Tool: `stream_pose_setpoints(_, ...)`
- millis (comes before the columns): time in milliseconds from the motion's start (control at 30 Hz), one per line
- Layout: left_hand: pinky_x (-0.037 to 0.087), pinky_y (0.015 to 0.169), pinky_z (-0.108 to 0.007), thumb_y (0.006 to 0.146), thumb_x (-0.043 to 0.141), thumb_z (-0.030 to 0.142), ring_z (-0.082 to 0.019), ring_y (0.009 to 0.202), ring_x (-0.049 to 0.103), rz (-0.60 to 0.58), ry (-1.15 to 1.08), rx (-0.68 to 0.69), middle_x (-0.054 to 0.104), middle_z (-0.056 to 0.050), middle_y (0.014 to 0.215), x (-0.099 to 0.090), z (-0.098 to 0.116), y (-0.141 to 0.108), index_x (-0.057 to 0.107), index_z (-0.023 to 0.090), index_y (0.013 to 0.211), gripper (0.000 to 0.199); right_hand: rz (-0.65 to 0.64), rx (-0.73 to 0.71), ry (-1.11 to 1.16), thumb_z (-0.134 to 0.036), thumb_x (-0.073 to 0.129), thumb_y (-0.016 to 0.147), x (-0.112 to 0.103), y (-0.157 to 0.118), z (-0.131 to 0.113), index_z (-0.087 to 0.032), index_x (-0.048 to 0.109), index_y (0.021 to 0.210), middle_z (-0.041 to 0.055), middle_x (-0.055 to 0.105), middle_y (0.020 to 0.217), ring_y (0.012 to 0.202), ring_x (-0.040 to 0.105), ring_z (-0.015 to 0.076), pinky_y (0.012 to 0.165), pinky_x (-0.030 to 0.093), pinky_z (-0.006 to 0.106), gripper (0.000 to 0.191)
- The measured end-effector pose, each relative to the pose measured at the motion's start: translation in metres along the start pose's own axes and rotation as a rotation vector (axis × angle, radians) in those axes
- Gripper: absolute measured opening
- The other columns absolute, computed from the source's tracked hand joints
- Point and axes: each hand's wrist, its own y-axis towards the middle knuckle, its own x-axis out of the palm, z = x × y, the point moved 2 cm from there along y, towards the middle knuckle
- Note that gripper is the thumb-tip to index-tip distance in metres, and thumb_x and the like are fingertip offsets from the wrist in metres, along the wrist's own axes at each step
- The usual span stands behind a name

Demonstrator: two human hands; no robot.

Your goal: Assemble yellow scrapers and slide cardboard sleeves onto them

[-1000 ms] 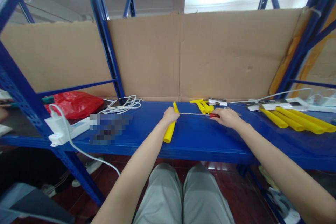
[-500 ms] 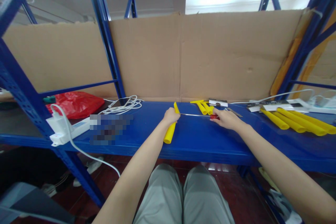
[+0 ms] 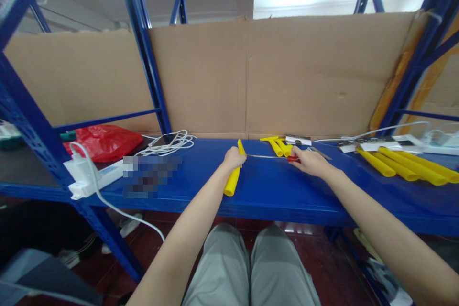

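My left hand is closed around a yellow tube. The tube lies on the blue shelf top, its near end pointing toward me. In my right hand is a red-handled tool, gripped at the handle. From it a long, thin metal shaft runs left, level, to the tube at my left hand. Whether its tip touches or enters the tube is hidden by my fingers. Several shorter yellow pieces lie just behind the shaft. A flat metal strip rests beyond my right hand.
Several yellow tubes lie at the right beside black-and-white packets. To the left are a white power strip, a coiled white cable and a red bag. A cardboard wall closes the back; blue posts flank it.
My right hand and the red handle have shifted very slightly to the right. The left hand and its tube look unmoved.
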Motion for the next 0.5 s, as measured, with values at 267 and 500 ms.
stream_pose_setpoints(267, 0.048, 0.056, -0.021, 0.083, 0.057, 0.007, -0.02, 0.074, 0.073, -0.009, 0.02, 0.012, 0.075, -0.018, 0.089, 0.001, -0.001, 0.002, 0.069, 0.003, 0.085, 0.012, 0.076, 0.0, -0.07, -0.035, 0.054, 0.092, -0.008, -0.003, -0.001, -0.023, 0.07, 0.099, 0.0079, 0.076, 0.098, 0.086, 0.07, 0.024, 0.065, 0.045, 0.029, 0.021)
stream_pose_setpoints(500, 0.049, 0.056, -0.021, 0.083, 0.057, 0.007, -0.02, 0.071, 0.073, -0.004, 0.012, 0.011, 0.075, -0.017, 0.085, 0.002, -0.003, 0.004, 0.069, 0.003, 0.087, 0.014, 0.074, -0.059, -0.009, -0.034, 0.056, 0.091, 0.001, 0.001, 0.004, -0.021, 0.069, 0.104, 0.0089, 0.076, 0.102, 0.086, 0.071, 0.0243, 0.068, 0.048, 0.03, 0.022)
